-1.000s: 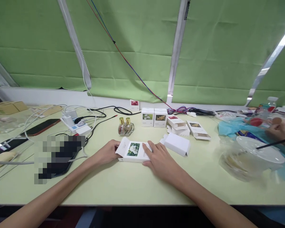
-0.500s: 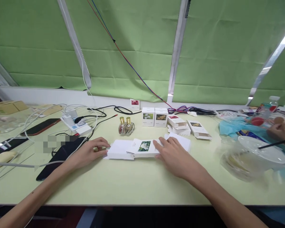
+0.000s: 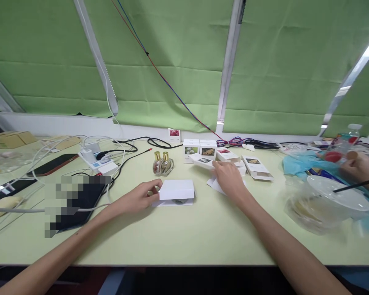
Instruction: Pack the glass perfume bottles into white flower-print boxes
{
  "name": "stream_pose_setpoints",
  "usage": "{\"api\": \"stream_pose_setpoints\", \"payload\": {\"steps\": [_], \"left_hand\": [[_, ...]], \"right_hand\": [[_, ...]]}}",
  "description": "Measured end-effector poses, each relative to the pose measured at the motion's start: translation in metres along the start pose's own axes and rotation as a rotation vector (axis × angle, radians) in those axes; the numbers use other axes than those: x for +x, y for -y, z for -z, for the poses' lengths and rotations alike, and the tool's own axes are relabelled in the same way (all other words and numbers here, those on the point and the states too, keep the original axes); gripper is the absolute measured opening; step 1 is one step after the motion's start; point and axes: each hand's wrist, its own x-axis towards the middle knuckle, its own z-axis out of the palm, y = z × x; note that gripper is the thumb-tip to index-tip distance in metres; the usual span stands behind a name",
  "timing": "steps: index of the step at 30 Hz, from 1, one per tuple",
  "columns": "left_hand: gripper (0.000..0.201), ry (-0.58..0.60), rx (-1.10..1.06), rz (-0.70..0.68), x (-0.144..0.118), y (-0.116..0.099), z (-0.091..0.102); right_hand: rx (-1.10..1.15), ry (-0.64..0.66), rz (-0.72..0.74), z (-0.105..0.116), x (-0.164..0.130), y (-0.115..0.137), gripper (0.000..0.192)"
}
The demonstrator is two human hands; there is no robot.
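- Left hand (image 3: 137,199) — fingers pinching left edge of flat white carton (image 3: 176,192), near centre of table (image 3: 184,237).
- Right hand (image 3: 229,177) — fingers clamped on printed carton (image 3: 203,160), farther, right of perfume bottles (image 3: 162,163).

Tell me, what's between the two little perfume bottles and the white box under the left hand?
Nothing: the head view shows only bare table between the bottles and the box.

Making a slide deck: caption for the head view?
Left hand on a white carton; right hand holds a flat carton near two bottles.
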Motion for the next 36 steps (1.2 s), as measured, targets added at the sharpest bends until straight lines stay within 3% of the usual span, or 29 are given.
{"api": "stream_pose_setpoints", "payload": {"steps": [5,8,10,14,21,28,36], "left_hand": [[0.022,0.033,-0.019,-0.082,0.019,-0.014,-0.018],[0.021,0.029,-0.017,-0.111,0.024,-0.014,-0.022],[0.022,0.020,-0.007,-0.115,0.024,-0.009,-0.020],[0.033,0.010,-0.003,-0.054,0.016,0.007,-0.003],[0.040,-0.035,-0.074,0.094,-0.008,0.034,0.046],[0.047,-0.328,0.051,0.157,-0.017,0.032,0.073],[0.042,-0.431,0.329,0.225,0.010,0.026,0.091]], "right_hand": [[0.228,-0.151,0.285,-0.013,-0.012,0.012,0.051],[0.377,-0.041,0.526,-0.010,-0.021,0.020,0.057],[0.402,0.037,0.593,-0.010,-0.024,0.023,0.054],[0.412,0.073,0.548,-0.008,-0.025,0.021,0.042],[0.290,0.077,0.451,0.002,-0.026,0.024,0.033],[0.167,0.062,0.422,0.006,-0.027,0.029,0.033],[0.191,0.021,0.444,0.007,-0.029,0.033,0.021]]}}
